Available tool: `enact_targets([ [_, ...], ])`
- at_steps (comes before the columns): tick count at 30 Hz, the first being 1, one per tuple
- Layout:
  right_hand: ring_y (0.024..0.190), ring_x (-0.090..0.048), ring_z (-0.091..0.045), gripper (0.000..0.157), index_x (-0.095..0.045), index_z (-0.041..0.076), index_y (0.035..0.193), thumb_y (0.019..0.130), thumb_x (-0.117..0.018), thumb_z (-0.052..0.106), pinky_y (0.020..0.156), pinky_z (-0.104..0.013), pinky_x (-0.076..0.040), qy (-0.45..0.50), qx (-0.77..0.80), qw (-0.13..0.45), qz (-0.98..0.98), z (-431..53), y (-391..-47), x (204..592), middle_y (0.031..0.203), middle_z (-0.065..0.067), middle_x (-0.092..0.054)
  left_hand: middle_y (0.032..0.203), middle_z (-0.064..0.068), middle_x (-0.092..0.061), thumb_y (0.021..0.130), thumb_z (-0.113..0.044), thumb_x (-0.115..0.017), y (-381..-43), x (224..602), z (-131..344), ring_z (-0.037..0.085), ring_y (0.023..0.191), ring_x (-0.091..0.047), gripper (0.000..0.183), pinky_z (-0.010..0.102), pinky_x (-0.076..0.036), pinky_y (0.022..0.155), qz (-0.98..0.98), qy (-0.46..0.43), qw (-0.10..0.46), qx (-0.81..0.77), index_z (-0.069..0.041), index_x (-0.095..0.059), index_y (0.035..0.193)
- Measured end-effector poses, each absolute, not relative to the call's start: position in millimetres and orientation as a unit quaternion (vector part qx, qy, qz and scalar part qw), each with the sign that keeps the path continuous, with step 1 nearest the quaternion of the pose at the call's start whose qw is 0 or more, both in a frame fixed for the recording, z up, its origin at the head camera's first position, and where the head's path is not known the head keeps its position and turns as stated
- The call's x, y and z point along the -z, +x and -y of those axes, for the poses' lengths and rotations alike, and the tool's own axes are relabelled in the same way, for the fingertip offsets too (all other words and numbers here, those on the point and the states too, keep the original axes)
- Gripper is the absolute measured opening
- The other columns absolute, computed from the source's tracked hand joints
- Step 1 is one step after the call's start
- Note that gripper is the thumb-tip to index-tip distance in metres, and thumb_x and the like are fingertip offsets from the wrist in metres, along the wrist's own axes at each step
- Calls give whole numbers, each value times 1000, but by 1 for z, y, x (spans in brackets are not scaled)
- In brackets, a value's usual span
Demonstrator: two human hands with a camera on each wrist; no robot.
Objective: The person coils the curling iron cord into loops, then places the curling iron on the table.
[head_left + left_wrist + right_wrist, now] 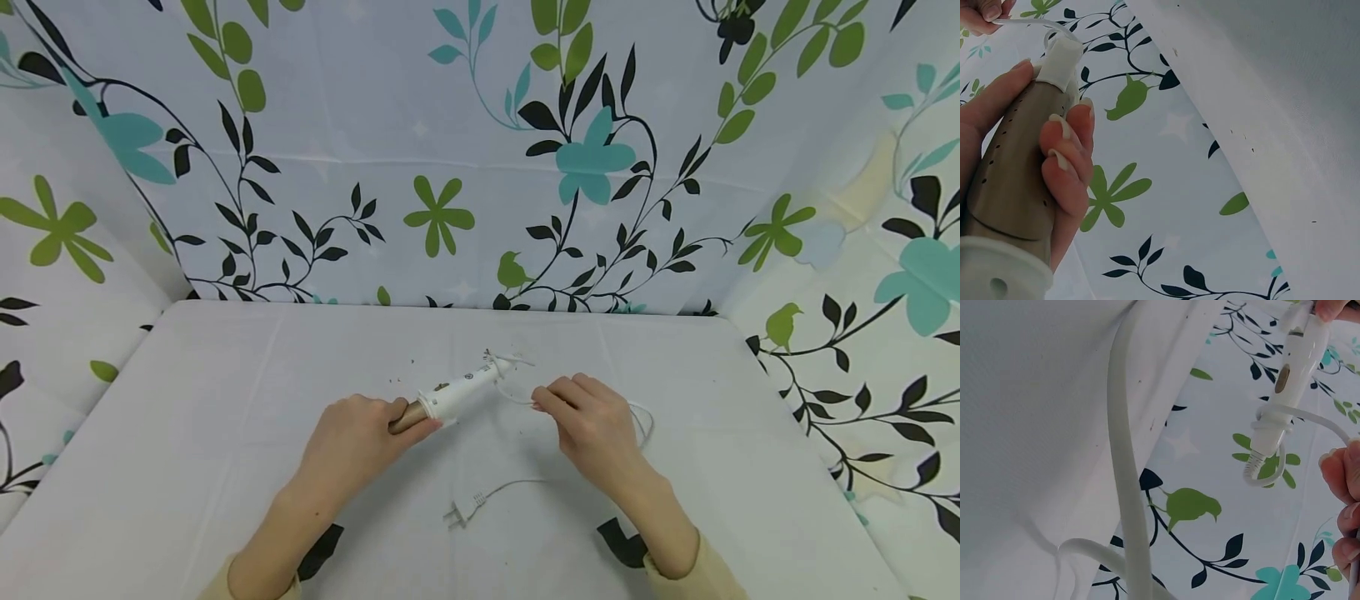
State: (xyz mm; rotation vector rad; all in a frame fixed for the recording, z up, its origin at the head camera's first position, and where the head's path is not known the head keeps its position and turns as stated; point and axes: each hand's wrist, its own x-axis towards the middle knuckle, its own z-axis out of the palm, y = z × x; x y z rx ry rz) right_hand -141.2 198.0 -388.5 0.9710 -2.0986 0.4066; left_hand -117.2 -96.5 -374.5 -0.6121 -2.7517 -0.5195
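Styler (462,393) in left hand (362,435), cord (1124,444) in right hand (596,421)

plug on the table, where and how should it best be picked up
Probably pinch the plug by its body, across the sides, from above: it lies on the table with nothing over it, prongs pointing left and cord trailing right, leaving the body between them free to grip.

The left wrist view's lower edge crops the hair styler (1016,165).
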Motion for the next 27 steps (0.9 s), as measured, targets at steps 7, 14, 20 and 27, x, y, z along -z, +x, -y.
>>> enact_targets([
  [7,63,-51,-19,9,-73,7,85,82,-75,-1,56,-27,-44,374,-165,399,821,-202,-142,387,77,-4,-68,51,-11,-24,85,-45,-78,-117,377,94,4,46,-24,46,20,-19,46,949,-245,111,162,-20,-47,61],
  [14,68,-52,-20,4,-75,7,86,88,-74,4,59,-27,-43,364,-196,382,827,-206,-142,386,80,-4,-69,52,-13,-23,86,-46,-75,-117,379,93,1,48,-22,47,18,-19,47,933,-312,107,147,-20,-44,61],
  [20,69,-52,-19,8,-74,8,85,82,-78,2,61,-26,-43,358,-223,357,833,-207,-142,386,80,-3,-68,52,-14,-26,90,-47,-71,-114,379,92,-1,48,-20,47,17,-18,49,915,-363,88,149,-21,-43,63],
  [27,68,-53,-15,20,-75,7,84,70,-84,-5,61,-21,-43,343,-254,341,837,-207,-145,386,78,-1,-68,52,-15,-30,90,-47,-71,-114,376,93,-1,48,-21,37,17,-18,49,905,-394,99,126,-19,-58,70],
])
